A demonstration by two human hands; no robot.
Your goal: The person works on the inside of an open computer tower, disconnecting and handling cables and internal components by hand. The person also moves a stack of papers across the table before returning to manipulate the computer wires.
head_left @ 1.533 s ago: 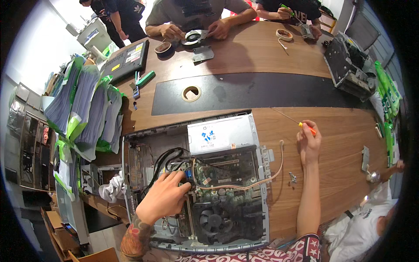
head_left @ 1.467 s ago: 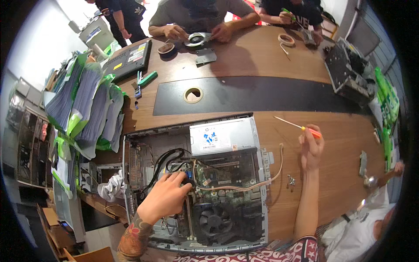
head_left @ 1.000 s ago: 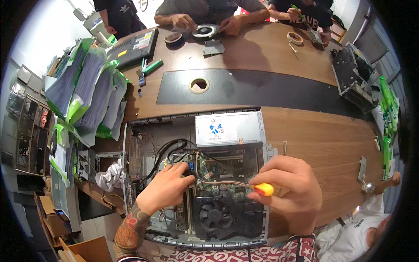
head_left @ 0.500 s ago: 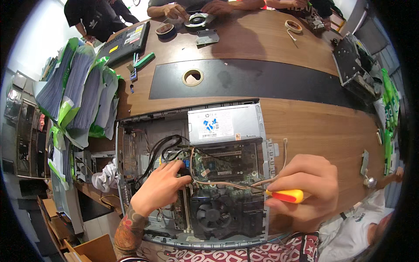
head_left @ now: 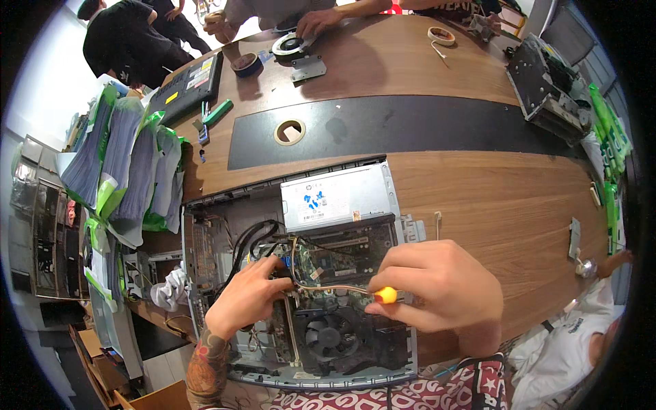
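Observation:
An opened desktop computer case (head_left: 403, 342) lies before me, with a motherboard (head_left: 342, 253), a black cooling fan (head_left: 328, 338) and a silver power supply (head_left: 335, 198) inside. My left hand (head_left: 249, 294) reaches in beside a blue connector (head_left: 286, 260), fingers closed and pointing down; what they grip is hidden. Above the board's right side, my right hand (head_left: 437, 290) grips a screwdriver by its yellow-and-red handle (head_left: 386, 295). A thin, light-coloured cable (head_left: 335, 288) runs from near my left hand to the fingers of my right, its white end (head_left: 438, 225) sticking up beyond them.
Behind the case lie a tape roll (head_left: 290, 132) and a black laptop (head_left: 191, 85). Green-and-white paper packs (head_left: 123, 164) are stacked at left. A metal chassis (head_left: 547, 89) stands at far right. Another person's hand (head_left: 318, 22) touches a small fan part (head_left: 290, 45) at the far edge.
My right hand has moved left over the case, and the screwdriver's handle has turned to point more toward me. The left hand stays at the same spot inside the case.

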